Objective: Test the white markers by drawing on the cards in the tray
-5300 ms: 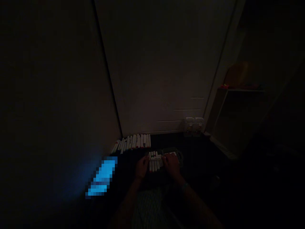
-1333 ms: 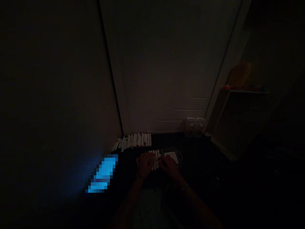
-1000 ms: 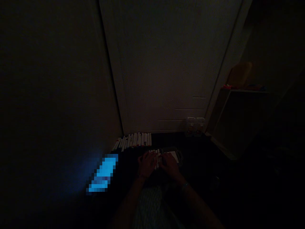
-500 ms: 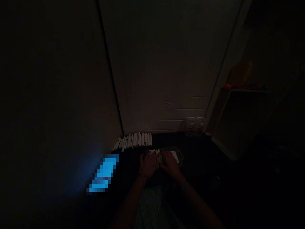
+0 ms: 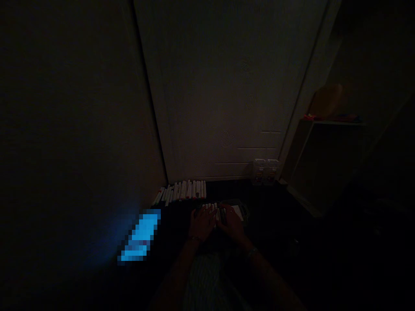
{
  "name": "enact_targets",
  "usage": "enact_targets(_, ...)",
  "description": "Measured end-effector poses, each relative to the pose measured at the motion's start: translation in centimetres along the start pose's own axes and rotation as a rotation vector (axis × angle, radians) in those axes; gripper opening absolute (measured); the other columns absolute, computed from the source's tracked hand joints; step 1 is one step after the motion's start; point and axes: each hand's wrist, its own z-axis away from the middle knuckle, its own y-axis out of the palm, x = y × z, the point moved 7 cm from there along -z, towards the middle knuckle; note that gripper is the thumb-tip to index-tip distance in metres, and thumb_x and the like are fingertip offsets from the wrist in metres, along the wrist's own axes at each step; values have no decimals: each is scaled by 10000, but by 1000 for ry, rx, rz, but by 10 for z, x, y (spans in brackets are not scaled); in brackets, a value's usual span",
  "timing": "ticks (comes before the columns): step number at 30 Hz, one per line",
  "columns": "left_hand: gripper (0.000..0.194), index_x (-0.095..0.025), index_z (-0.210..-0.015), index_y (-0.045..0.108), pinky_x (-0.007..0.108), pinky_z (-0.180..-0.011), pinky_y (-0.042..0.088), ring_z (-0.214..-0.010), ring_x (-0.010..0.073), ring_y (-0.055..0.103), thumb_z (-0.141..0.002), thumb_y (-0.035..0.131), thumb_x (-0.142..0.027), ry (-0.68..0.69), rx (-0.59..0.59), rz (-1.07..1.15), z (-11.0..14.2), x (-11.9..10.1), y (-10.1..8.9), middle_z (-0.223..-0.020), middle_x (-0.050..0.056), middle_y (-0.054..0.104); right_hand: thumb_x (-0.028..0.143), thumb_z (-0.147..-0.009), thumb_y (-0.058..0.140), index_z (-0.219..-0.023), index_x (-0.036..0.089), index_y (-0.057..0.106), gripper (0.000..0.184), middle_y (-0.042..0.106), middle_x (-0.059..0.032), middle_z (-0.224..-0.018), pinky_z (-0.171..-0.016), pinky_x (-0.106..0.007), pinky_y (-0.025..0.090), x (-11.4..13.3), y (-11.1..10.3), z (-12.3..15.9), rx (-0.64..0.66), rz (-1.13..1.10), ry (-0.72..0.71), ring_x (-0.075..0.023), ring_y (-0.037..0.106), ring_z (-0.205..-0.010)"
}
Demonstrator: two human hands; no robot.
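Observation:
The scene is very dark. My left hand [image 5: 201, 223] lies with fingers spread across a row of white markers [image 5: 211, 206] in front of me. At the right end of that row, my right hand [image 5: 231, 220] curves its thumb and fingers around the last markers; its exact grip is dim. Just past my right hand is a clear plastic case [image 5: 244, 211] with a whitish piece in it, partly covered by the hand. Farther back, several more white markers [image 5: 183, 190] with coloured ends lie side by side.
A glowing blue, pixelated screen [image 5: 141, 237] stands at left. Two clear containers [image 5: 266, 172] stand against the pale panel [image 5: 227, 99] at the back. To the right is a cabinet [image 5: 327, 164] with an orange-yellow object [image 5: 327, 100] on top. A wall [image 5: 81, 129] closes the left side.
My right hand has shifted slightly at the row's right end, and more of the markers there show between my hands. My left hand stays nearly in place.

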Motion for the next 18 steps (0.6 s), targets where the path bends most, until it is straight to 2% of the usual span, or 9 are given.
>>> enact_targets(18,388,-420,-1227,441,496,-1011,147,-1243,235,336,-856,377,-328,-16,31,-80,0,1,3,-1323,-50,467,271,-699,594,-1256,171,366,610,487,-94,-1192,-920,-366,414,-5,2,2,28,-7,37,-223,482,-1091)
